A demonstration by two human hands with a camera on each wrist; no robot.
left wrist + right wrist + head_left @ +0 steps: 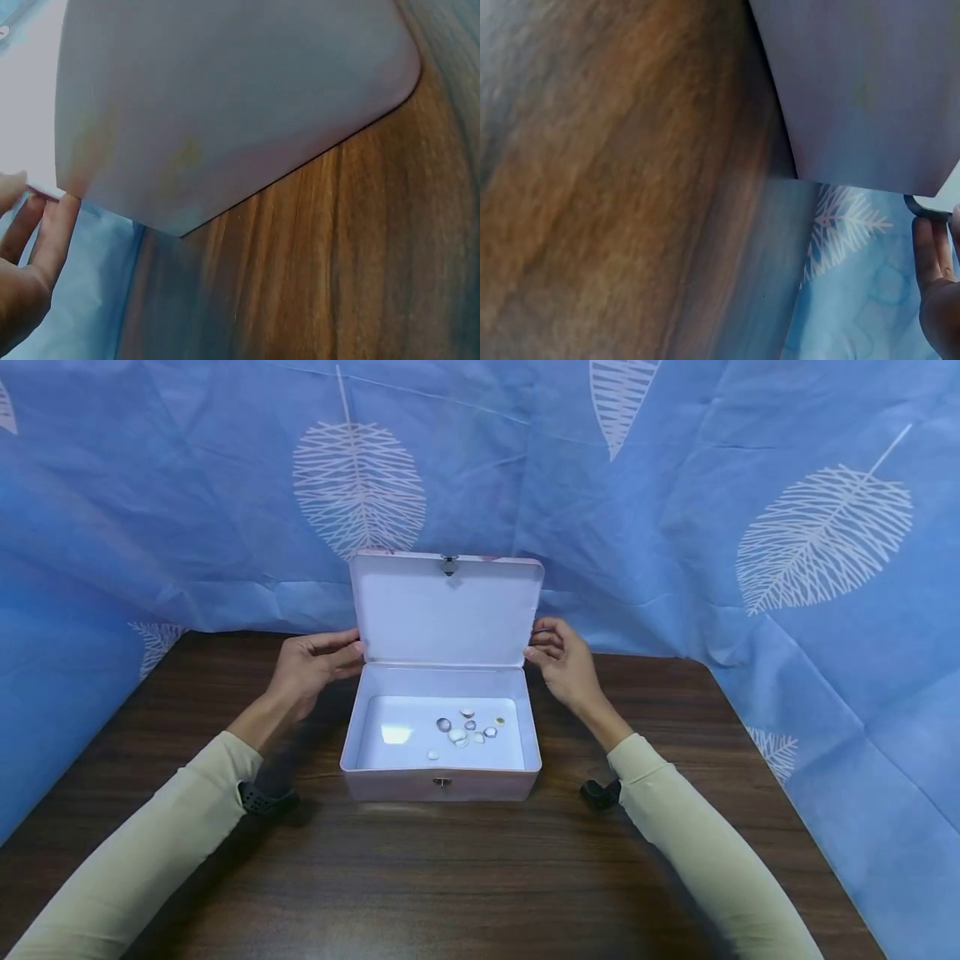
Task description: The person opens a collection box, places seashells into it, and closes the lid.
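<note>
A pale rectangular box [487, 787] stands on the table with its hinged lid [447, 614] raised and leaning back. My left hand [303, 667] pinches the lid's left edge low down, thumb on the inner side and fingers behind. On the opposite edge, my right hand [567, 667] grips the lid the same way, its fingertips partly hidden. Several small seashells [457, 736] lie scattered on the right half of the box floor. A metal clasp [449, 566] hangs at the lid's top edge. In the left wrist view the box's side wall [247, 97] fills the upper part.
The dark wooden table [450, 877] extends around the box. Behind it hangs a blue cloth [480, 460] with white leaf prints, close to the lid. Dark straps sit at both wrists [266, 797], below the sleeves.
</note>
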